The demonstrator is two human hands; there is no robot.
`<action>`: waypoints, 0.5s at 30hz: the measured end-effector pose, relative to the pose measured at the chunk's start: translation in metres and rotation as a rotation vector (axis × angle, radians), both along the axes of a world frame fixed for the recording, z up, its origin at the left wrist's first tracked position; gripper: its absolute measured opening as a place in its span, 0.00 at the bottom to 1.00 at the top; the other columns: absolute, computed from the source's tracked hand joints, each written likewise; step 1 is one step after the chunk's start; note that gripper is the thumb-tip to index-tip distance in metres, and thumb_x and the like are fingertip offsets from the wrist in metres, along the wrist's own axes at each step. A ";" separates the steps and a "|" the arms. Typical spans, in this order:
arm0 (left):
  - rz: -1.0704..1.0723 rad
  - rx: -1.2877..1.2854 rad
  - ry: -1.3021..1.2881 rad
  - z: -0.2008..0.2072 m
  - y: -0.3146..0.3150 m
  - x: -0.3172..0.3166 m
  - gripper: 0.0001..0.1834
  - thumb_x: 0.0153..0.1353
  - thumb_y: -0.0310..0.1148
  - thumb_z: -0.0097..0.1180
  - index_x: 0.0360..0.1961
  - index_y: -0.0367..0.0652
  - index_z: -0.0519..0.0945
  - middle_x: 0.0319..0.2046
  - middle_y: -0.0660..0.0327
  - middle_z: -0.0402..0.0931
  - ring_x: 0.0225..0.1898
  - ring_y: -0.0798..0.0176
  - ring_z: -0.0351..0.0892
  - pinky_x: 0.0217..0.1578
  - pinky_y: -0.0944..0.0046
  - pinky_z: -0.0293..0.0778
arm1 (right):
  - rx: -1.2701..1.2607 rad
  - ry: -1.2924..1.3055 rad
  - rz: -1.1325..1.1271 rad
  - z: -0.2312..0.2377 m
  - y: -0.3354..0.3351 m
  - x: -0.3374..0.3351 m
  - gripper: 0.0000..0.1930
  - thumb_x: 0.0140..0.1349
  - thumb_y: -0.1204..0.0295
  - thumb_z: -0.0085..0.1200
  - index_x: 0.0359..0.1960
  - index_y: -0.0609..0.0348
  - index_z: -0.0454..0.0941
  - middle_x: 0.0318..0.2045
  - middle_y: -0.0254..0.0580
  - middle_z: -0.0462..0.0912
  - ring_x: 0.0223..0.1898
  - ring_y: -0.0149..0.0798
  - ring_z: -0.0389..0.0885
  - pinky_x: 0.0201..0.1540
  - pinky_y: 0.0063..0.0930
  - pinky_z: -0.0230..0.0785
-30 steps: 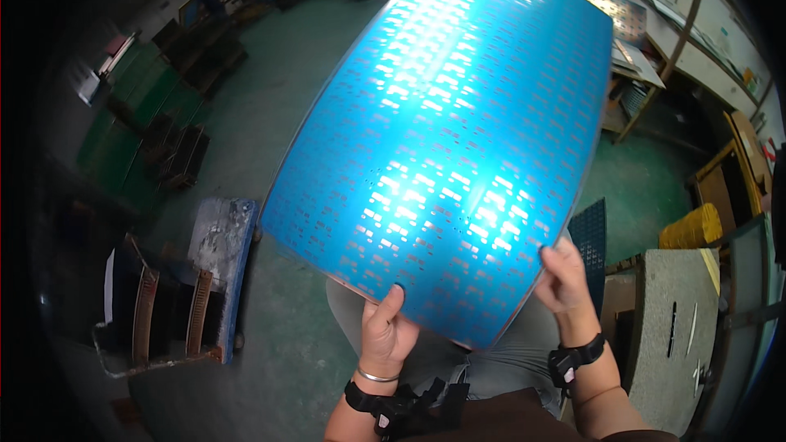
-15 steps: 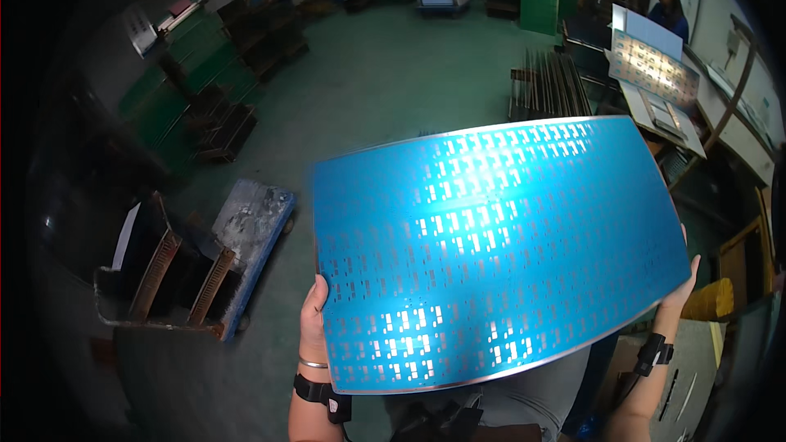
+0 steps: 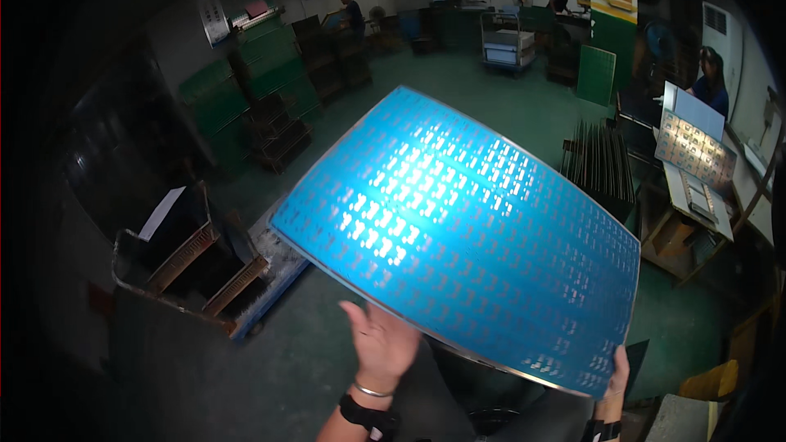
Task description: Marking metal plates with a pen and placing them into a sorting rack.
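A large blue circuit board panel (image 3: pixel 483 254), patterned with rows of small shiny pads, is held up in front of me. It tilts, its right end lower than its left, and light glares off its upper middle. My right hand (image 3: pixel 618 375) grips the lower right corner, its fingers partly hidden behind the board. Under the lower left edge is my left hand (image 3: pixel 383 345), palm up with the thumb spread away from the board. Its fingertips pass behind the edge, so whether they touch the board is hidden.
On the left a rusty metal rack (image 3: pixel 214 280) stands on a low blue-edged cart (image 3: pixel 274 299). Slotted racks with upright panels (image 3: pixel 598 160) stand right of the board. A person (image 3: pixel 711 86) is beside a bench (image 3: pixel 688 196) bearing a gold-patterned panel (image 3: pixel 692 147). Other people work farther back.
The board has swung clockwise, its right end dropping and left end rising. My left hand has left the left edge and opened beneath the board. The view has tilted up, showing more background.
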State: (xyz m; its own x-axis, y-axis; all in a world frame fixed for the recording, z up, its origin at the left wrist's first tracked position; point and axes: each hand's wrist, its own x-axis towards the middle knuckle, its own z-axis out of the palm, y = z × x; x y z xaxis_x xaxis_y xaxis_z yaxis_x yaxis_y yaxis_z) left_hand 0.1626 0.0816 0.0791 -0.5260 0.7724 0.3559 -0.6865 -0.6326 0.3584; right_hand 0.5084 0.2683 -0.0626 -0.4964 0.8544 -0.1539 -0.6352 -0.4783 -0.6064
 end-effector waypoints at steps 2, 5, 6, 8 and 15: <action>0.055 -0.241 0.143 -0.030 0.011 0.040 0.32 0.64 0.45 0.45 0.65 0.48 0.52 0.61 0.62 0.57 0.62 0.59 0.55 0.61 0.53 0.53 | 0.186 0.033 0.015 0.010 -0.030 -0.053 0.28 0.62 0.68 0.48 0.61 0.64 0.54 0.51 0.49 0.71 0.49 0.44 0.75 0.49 0.42 0.71; 0.106 -0.413 -0.030 -0.033 0.021 0.051 0.24 0.63 0.31 0.50 0.60 0.46 0.60 0.54 0.63 0.64 0.56 0.63 0.62 0.58 0.57 0.59 | 0.295 -0.043 0.219 -0.006 -0.042 -0.053 0.29 0.61 0.70 0.49 0.61 0.63 0.52 0.52 0.52 0.70 0.49 0.49 0.74 0.45 0.46 0.74; 0.153 -0.439 -0.024 -0.036 0.018 0.042 0.23 0.63 0.31 0.50 0.58 0.45 0.62 0.51 0.64 0.67 0.54 0.64 0.64 0.56 0.58 0.61 | 0.300 -0.052 0.207 0.001 -0.037 -0.050 0.29 0.61 0.70 0.49 0.61 0.63 0.52 0.52 0.52 0.70 0.49 0.49 0.74 0.45 0.46 0.74; 0.263 -0.471 -0.058 -0.038 0.013 0.027 0.20 0.63 0.31 0.50 0.56 0.43 0.65 0.46 0.64 0.69 0.48 0.66 0.68 0.51 0.62 0.66 | 0.205 0.173 0.167 0.024 -0.032 -0.037 0.27 0.63 0.67 0.47 0.61 0.63 0.53 0.52 0.53 0.70 0.48 0.52 0.75 0.41 0.48 0.77; 0.318 -0.556 0.009 -0.048 -0.007 0.009 0.17 0.66 0.34 0.46 0.53 0.39 0.67 0.47 0.60 0.71 0.47 0.65 0.71 0.50 0.64 0.68 | 0.160 -0.169 -0.004 0.042 -0.001 0.014 0.22 0.65 0.63 0.45 0.52 0.69 0.63 0.39 0.52 0.78 0.32 0.40 0.81 0.32 0.30 0.78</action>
State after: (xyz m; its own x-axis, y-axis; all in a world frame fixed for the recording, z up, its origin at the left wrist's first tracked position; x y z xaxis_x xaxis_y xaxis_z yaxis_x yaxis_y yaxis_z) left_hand 0.1713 0.0750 0.0314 -0.7586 0.6499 -0.0475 -0.4917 -0.5231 0.6961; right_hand 0.5228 0.2675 -0.0208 -0.4716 0.8765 -0.0967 -0.5202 -0.3650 -0.7721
